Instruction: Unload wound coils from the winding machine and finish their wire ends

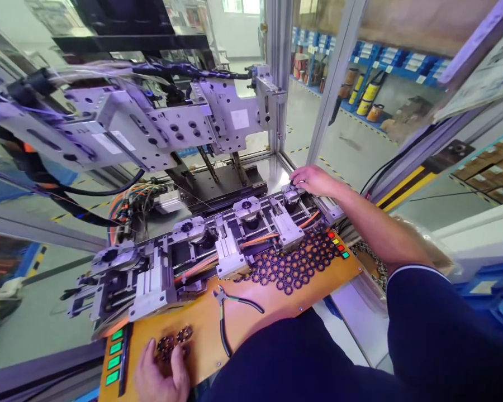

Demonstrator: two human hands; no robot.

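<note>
At the lower left, my left hand (pixel 161 371) rests by a small group of copper-wound ring cores (pixel 166 345) on the orange board. Its thumb and fingers are apart, with some of the cores between them. My right hand (pixel 313 180) reaches out to the rightmost metal fixture (pixel 292 194) of the machine. Its fingers are pinched together at the fixture's top, and a bit of something dark shows at the fingertips, too small to name. Many dark ring cores (pixel 288 271) lie flat in a cluster on the right part of the board.
Cutting pliers (pixel 223 312) with spread handles lie on the orange board (pixel 205 349). Green buttons (pixel 114 363) line its left end; red, yellow and green buttons (pixel 338 245) sit at the right. Other fixtures (pixel 188 228) stand in a row below the machine head (pixel 159 131).
</note>
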